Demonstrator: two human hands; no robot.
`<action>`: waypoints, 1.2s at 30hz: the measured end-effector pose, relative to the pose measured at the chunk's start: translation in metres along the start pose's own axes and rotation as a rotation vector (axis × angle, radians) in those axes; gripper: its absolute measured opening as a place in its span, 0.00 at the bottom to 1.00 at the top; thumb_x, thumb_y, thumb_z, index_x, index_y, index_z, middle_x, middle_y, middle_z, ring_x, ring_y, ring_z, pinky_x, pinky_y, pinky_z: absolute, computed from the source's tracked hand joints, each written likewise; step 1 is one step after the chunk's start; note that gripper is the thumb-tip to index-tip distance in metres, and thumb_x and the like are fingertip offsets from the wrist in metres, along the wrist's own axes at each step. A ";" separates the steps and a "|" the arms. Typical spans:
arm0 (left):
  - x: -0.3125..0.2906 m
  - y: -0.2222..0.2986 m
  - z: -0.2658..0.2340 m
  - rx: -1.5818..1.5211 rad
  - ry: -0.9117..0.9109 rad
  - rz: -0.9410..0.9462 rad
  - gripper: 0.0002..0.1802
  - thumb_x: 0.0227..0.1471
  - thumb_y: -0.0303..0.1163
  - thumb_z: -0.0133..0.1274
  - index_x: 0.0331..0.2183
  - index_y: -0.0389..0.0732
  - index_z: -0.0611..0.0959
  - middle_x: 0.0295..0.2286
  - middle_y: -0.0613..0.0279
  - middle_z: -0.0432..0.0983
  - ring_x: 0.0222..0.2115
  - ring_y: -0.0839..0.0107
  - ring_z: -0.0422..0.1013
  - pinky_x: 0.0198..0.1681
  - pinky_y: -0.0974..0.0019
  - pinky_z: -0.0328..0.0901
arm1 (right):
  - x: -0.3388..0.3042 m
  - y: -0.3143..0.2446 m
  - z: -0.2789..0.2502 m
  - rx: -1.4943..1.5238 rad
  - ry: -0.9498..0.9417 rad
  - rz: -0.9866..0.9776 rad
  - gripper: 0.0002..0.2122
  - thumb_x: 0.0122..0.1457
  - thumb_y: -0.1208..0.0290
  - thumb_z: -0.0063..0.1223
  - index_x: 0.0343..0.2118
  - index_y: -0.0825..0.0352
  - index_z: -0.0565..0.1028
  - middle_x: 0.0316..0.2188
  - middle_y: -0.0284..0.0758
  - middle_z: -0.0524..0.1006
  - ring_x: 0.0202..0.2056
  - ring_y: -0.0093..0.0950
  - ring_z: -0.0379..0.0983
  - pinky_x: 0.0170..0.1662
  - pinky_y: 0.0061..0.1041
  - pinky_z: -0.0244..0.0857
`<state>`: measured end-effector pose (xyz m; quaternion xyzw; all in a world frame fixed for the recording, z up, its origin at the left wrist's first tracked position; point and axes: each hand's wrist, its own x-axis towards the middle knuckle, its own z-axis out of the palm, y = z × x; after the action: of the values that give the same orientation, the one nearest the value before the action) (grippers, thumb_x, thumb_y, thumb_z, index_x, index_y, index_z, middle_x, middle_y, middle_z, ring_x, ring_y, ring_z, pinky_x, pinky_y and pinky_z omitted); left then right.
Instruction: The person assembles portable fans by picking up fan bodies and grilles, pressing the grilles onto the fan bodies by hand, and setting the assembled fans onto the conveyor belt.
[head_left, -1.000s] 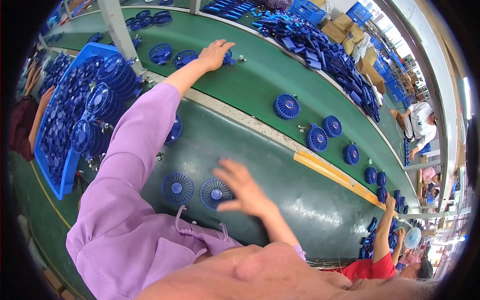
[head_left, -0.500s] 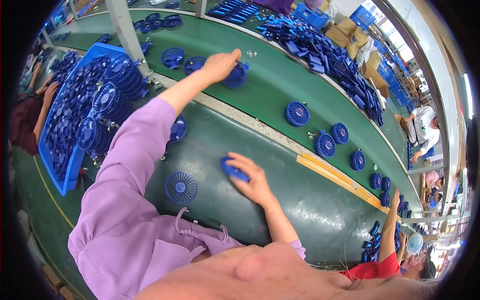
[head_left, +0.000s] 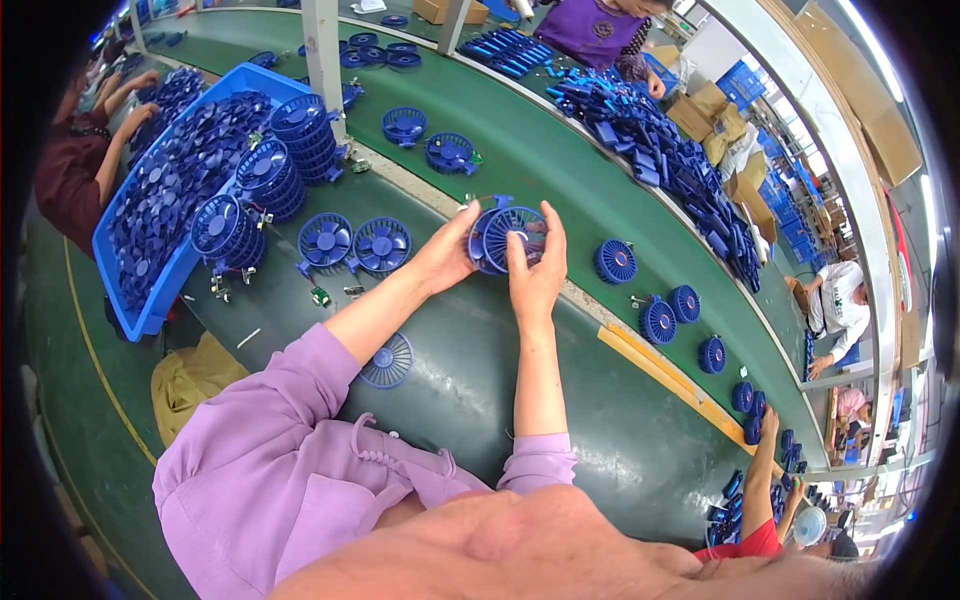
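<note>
In the head view, the left hand (head_left: 447, 250) and right hand (head_left: 538, 275) meet on one round blue fan (head_left: 500, 240), held between them at the near edge of the green belt (head_left: 575, 195). The left hand is curled partly closed against the fan's left side; the right hand is half open, its thumb on the slotted front and its fingers reaching round the right side.

Below the left wrist, a loose slotted cover (head_left: 387, 360) lies flat on the dark table (head_left: 440, 400). Left of the left hand, two open fan housings (head_left: 382, 245) with blades rest side by side; farther left stand stacked housings (head_left: 268, 180) and a blue bin (head_left: 150, 318) heaped with small blue pieces (head_left: 180, 190). Beyond the hands, two more housings (head_left: 450, 153) sit on the belt. To the right of the right hand are slotted fans (head_left: 615, 261) and a yellow strip (head_left: 670, 375).
</note>
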<state>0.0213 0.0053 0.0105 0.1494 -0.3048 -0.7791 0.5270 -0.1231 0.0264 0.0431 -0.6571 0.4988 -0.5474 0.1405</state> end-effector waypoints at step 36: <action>0.080 0.049 -0.076 1.810 0.200 0.688 0.19 0.54 0.35 0.49 0.48 0.41 0.74 0.45 0.55 0.71 0.45 0.56 0.66 0.51 0.58 0.59 | -0.006 0.032 -0.023 -0.382 -0.185 -0.198 0.21 0.46 0.70 0.61 0.46 0.65 0.73 0.51 0.46 0.69 0.53 0.45 0.63 0.57 0.42 0.54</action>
<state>0.0672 -0.1044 -0.0095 0.4663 -0.7693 -0.0373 0.4352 -0.1583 0.0247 0.0249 -0.7648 0.5114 -0.3918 0.0042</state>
